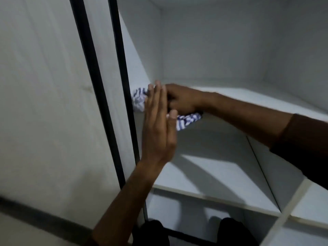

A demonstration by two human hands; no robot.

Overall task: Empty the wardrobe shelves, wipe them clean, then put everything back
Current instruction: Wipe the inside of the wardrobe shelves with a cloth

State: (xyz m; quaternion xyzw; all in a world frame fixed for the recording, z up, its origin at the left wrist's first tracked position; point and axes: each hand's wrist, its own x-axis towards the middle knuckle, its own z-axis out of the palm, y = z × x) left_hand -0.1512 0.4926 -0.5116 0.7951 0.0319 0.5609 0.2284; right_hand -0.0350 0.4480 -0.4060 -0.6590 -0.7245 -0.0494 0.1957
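A blue-and-white striped cloth (188, 121) lies bunched at the front left corner of the upper white shelf (257, 96), with part of it hanging over the shelf's front edge. My right hand (181, 100) reaches in from the right and grips the cloth on the shelf. My left hand (157, 128) is held upright in front of the shelf edge, fingers straight and together, palm facing the cloth and the right hand. The cloth's middle is hidden behind both hands. The shelf holds nothing else.
A lower white shelf (213, 189) sits bare below. A black-framed sliding door (99, 96) stands at the left, close to my left hand. A vertical white divider (291, 201) and further compartments lie at the lower right. My dark-trousered legs (234, 231) show at the bottom.
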